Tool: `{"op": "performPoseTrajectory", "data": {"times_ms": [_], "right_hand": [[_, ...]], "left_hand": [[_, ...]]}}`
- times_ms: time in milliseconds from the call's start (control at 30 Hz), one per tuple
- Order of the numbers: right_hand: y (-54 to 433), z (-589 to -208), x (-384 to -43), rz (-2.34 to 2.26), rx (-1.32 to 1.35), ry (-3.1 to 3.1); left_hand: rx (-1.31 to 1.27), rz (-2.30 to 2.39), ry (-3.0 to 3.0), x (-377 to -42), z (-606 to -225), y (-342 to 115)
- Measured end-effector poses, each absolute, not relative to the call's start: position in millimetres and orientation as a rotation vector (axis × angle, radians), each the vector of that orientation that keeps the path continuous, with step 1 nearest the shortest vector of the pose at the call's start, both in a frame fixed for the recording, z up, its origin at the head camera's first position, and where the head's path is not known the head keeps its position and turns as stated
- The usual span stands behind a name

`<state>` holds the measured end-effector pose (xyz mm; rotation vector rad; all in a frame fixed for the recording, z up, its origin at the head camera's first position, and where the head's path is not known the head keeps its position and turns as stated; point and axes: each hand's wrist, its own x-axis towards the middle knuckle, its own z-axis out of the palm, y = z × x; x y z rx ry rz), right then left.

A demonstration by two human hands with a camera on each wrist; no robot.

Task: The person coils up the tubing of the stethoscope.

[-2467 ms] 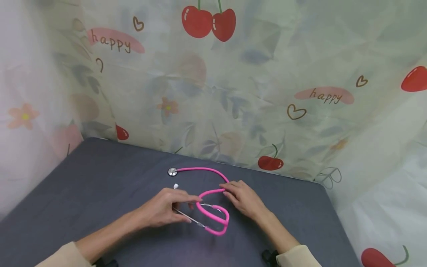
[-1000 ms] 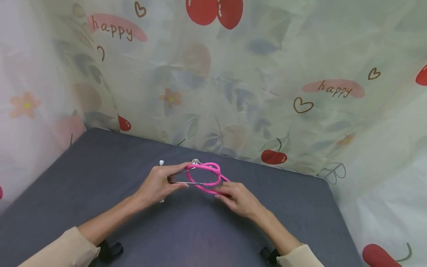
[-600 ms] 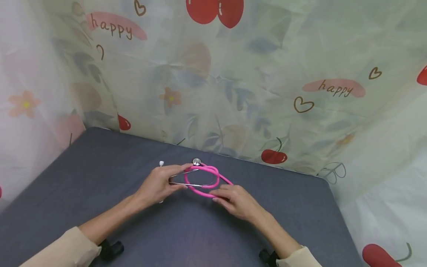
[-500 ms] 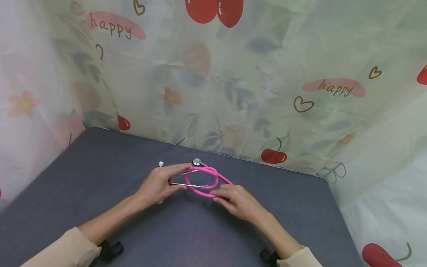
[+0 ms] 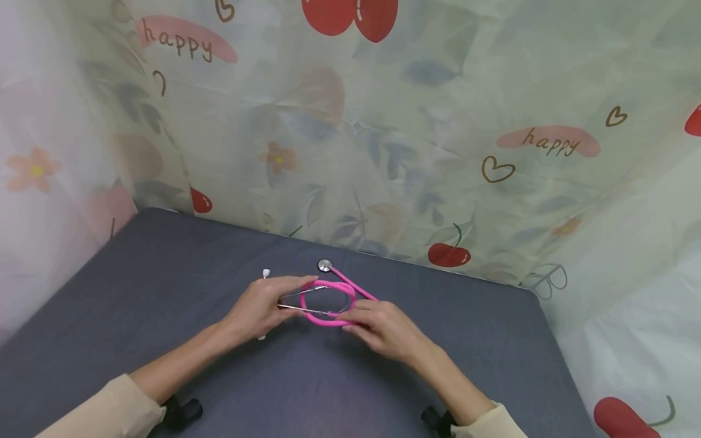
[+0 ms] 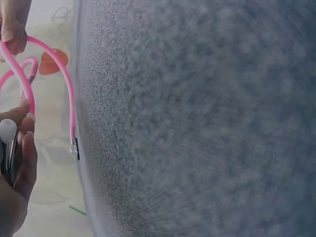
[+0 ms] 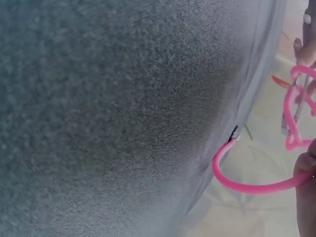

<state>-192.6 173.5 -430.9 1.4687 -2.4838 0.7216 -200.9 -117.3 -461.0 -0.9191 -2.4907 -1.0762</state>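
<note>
A stethoscope with pink tubing [image 5: 328,323] and metal ear tubes is held between both hands above the table, its tubing looped round. My left hand [image 5: 261,307] grips the ear tubes and the near bend of the loop, thumb below and fingers above. White eartips [image 5: 266,273] stick out behind that hand. My right hand [image 5: 387,328] pinches the tubing at the loop's right side. From there the tubing runs back to the round metal chest piece [image 5: 325,266], which lies near the table's far edge. In the right wrist view the tubing [image 7: 256,188] curves from the fingers to the chest piece.
A dark grey cloth covers the table [image 5: 306,389]. Behind it hangs a pale curtain [image 5: 246,121] printed with cherries, hearts and flowers, with white sheeting on both sides. Black straps with cameras [image 5: 183,413] sit at the wrists.
Both hands lifted the stethoscope farther from the body, and its tubing was wound into a loop by the ear tubes. The chest piece shifted right. Lately the right hand moved slightly left.
</note>
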Motion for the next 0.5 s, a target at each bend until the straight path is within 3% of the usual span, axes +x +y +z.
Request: {"op": "performPoseTrajectory", "data": {"times_ms": [500], "right_hand": [[170.7, -416.4, -201.4, 0.869, 1.519, -2.371]], "left_hand": [[-1.004, -1.133, -2.663, -199.5, -459.8, -114.4]]}}
